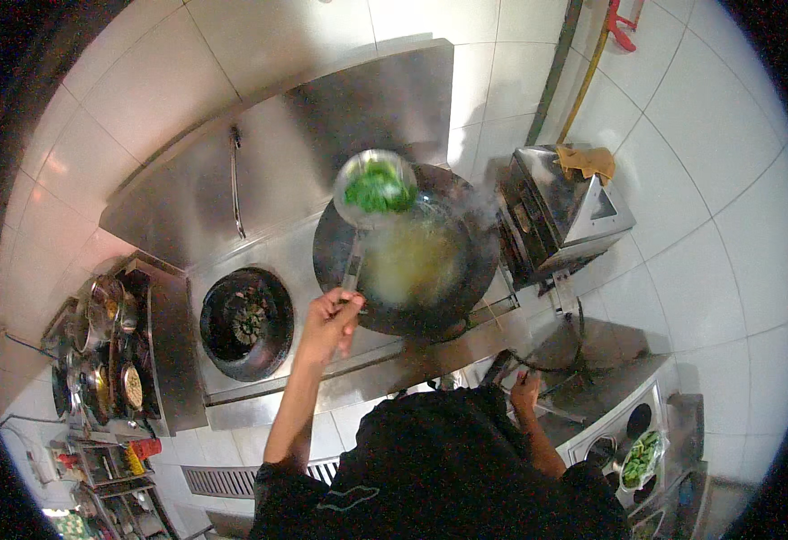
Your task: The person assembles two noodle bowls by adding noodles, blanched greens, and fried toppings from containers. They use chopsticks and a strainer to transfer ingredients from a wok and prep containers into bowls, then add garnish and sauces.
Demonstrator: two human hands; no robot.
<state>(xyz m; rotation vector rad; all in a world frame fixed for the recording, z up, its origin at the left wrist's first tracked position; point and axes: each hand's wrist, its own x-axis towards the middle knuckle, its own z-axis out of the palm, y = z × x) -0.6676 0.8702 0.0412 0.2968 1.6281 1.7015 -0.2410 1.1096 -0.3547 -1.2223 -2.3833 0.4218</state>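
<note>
My left hand is closed round the handle of a metal strainer, whose round bowl is over the far left edge of a large dark wok. Chopped green leafy vegetables lie in the strainer's bowl. Yellowish, steaming liquid fills the bottom of the wok. Low on the right, my right hand is curled beside a dark, handle-like piece at the stove's front. What its fingers hold, if anything, I cannot make out.
Left of the wok sits a dark pot-like burner well below a thin metal faucet. A steel box with a brown cloth stands at the right. Bowls of ingredients are at far left; a container of greens is at lower right.
</note>
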